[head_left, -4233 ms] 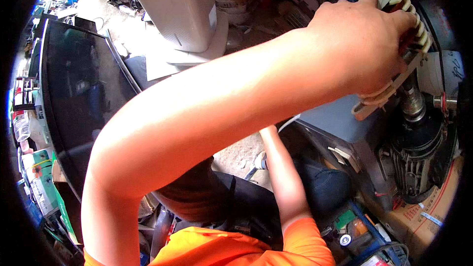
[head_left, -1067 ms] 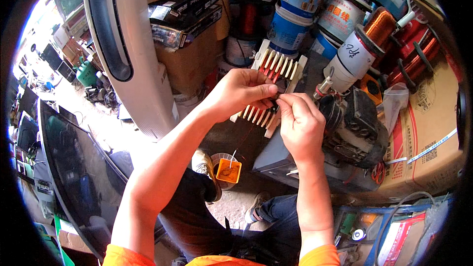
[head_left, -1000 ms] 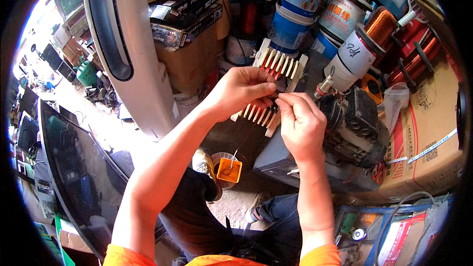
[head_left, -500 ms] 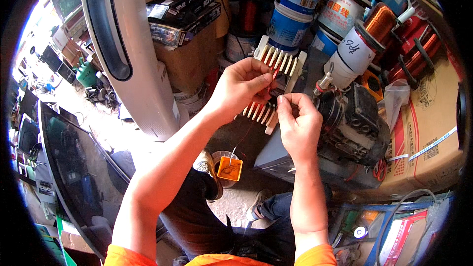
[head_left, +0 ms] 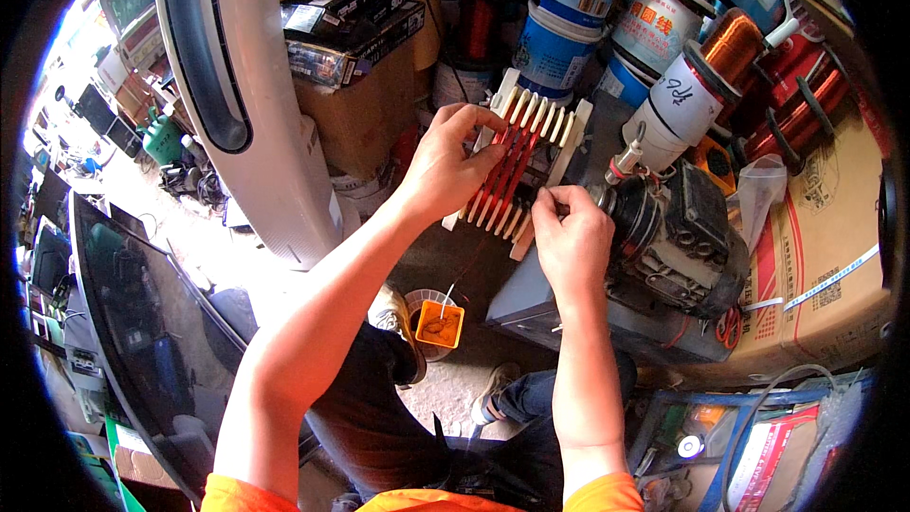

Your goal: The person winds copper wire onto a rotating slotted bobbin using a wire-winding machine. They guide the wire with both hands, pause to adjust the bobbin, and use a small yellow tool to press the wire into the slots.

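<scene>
A coil winding former (head_left: 568, 144) with rows of cream-coloured pegs stands in front of me, tilted. Bundles of red enamelled wire (head_left: 513, 171) stretch between its upper and lower pegs. At the former's left side is my left hand (head_left: 453, 159), its thumb and forefinger apart beside the red strands. My right hand (head_left: 574, 232) is closed in a pinch at the right side of the former. What its fingertips hold, if anything, is hidden. From an orange square container (head_left: 441, 324) below, a thin wire rises through a pale tube towards the former.
A dark motor (head_left: 684, 242) sits on a grey metal base (head_left: 531, 299) at the right. Behind are blue-and-white tubs (head_left: 555, 52) and copper wire spools (head_left: 730, 47). A tall pale appliance (head_left: 270, 190) and a dark screen (head_left: 156, 322) stand left. A cardboard box (head_left: 825, 228) is far right.
My left hand has drawn left off the middle of the former and its fingers have parted, uncovering the red strands. My right hand has shifted slightly downward, still pinched.
</scene>
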Available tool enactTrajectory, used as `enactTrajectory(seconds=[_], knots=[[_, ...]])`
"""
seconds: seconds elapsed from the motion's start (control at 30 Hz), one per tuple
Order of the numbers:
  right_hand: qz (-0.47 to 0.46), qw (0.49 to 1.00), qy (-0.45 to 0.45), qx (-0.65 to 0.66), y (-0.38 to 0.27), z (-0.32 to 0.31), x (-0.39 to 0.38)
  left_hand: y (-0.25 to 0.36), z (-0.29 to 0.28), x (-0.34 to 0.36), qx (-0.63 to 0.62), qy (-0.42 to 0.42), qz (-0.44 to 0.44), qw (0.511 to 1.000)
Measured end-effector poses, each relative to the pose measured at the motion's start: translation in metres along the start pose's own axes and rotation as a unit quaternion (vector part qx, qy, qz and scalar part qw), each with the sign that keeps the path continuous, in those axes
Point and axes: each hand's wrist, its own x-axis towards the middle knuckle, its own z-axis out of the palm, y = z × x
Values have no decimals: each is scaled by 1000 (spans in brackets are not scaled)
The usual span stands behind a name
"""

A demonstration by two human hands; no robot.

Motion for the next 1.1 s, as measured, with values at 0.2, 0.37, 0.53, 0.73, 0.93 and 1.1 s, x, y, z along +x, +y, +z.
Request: enactTrajectory(seconds=[0.2,0.37,0.53,0.73,0.93,1.1], knots=[[-17,1000,6,20,2,10,9,4,0,0,-5,-1,-6,1000],[-36,998,26,50,8,15,7,1,1,0,6,5,12,1000],[-40,995,31,88,11,21,5,0,2,2,27,12,21,999],[-47,994,47,85,13,20,0,0,5,2,56,28,46,997],[-38,994,48,90,13,22,0,19,13,4,159,45,93,982],[-48,994,47,84,15,23,4,18,11,9,164,36,114,979]])
